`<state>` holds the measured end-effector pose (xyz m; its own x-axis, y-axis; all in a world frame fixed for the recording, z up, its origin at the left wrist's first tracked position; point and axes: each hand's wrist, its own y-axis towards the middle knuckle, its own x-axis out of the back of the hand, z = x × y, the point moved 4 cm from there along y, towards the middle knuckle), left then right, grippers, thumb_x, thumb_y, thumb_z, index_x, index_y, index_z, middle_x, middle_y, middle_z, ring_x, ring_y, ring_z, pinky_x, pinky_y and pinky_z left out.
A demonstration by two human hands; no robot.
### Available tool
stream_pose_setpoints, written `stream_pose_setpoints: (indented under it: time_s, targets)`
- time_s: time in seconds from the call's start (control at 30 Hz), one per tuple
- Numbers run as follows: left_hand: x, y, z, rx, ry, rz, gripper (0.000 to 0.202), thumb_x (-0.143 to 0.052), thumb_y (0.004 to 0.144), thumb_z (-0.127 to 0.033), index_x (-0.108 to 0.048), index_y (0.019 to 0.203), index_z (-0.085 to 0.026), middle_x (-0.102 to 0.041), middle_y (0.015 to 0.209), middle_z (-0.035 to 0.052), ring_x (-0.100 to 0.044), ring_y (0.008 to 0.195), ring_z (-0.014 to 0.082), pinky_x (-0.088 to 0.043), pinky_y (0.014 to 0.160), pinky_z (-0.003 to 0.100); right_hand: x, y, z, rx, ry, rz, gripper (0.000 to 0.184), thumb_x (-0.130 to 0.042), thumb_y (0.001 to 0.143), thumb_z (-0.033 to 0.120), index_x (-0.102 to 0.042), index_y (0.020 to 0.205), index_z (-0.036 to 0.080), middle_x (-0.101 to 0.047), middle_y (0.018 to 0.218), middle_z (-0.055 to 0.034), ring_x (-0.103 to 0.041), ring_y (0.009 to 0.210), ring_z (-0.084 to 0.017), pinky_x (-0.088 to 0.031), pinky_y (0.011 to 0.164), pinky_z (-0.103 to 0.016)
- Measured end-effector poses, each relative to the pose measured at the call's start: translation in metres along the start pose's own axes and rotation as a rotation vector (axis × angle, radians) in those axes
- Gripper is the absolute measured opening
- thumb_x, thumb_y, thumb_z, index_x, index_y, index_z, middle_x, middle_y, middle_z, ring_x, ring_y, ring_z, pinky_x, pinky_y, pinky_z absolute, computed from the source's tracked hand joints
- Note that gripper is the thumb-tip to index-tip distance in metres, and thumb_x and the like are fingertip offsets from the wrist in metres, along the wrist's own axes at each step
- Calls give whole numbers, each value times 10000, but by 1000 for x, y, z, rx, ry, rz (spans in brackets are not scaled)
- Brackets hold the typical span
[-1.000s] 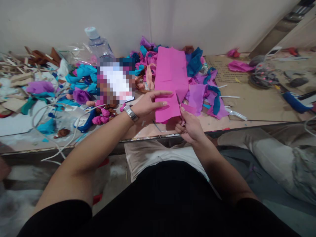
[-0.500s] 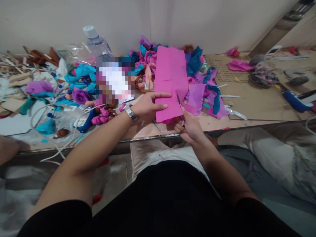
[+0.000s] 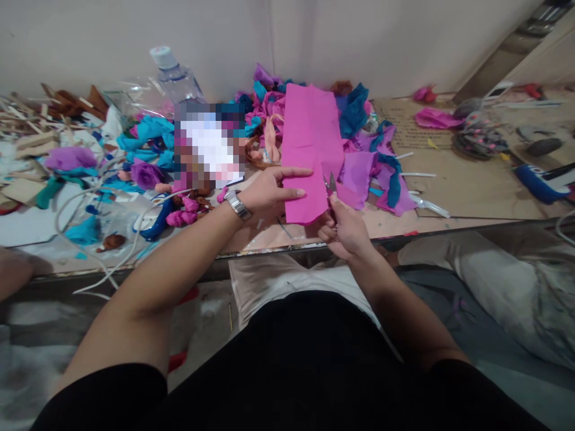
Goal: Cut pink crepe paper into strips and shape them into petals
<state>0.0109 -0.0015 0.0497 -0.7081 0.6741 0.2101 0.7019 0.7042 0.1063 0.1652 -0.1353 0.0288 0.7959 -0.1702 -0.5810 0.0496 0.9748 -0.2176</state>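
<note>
A long sheet of bright pink crepe paper (image 3: 312, 129) lies lengthwise away from me, its near edge raised slightly toward my body. My left hand (image 3: 269, 188) holds it from the left, index finger and thumb stretched across the top; the other fingers are mostly hidden under the paper. Small scissors (image 3: 330, 182) are in my right hand (image 3: 345, 227), which is closed around the handles. Their blades are parted at the right side of the sheet, along a cut. A pink flap (image 3: 351, 196) lies just right of the blades.
Purple crepe pieces (image 3: 358, 170) and teal scraps lie to the right, near cardboard (image 3: 399, 134). A partly blurred phone (image 3: 209, 143), a water bottle (image 3: 179, 84), a white cable (image 3: 63, 209) and wood pieces (image 3: 36, 143) are on the left. Another person's leg (image 3: 476, 257) is at right.
The scissors' blades have gone from closed to parted and sit slightly nearer to me. The pink flap has shifted right. My left hand has stayed in place.
</note>
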Motion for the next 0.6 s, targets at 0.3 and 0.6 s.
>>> stream_pose_setpoints:
  time_s: [0.3,0.6]
  targets:
    - [1,2,-2,-41,14,-17,578,-852,841,-424,-751,1379,-242,-727,1415,111,-720,1197,278,-596,1036,432,-2,-4,2,-74,-6,37,515,-670,954,737,-530,895,245,-417,531,114,-185,347,-37,-218,379,-193]
    - [4,2,-4,-48,125,-31,519,-836,857,-472,-793,1305,-213,-777,1283,104,-729,1043,218,-585,872,306,-2,-1,-1,-96,-34,65,556,-728,922,702,-515,763,214,-484,513,84,-206,321,-16,-230,356,-185]
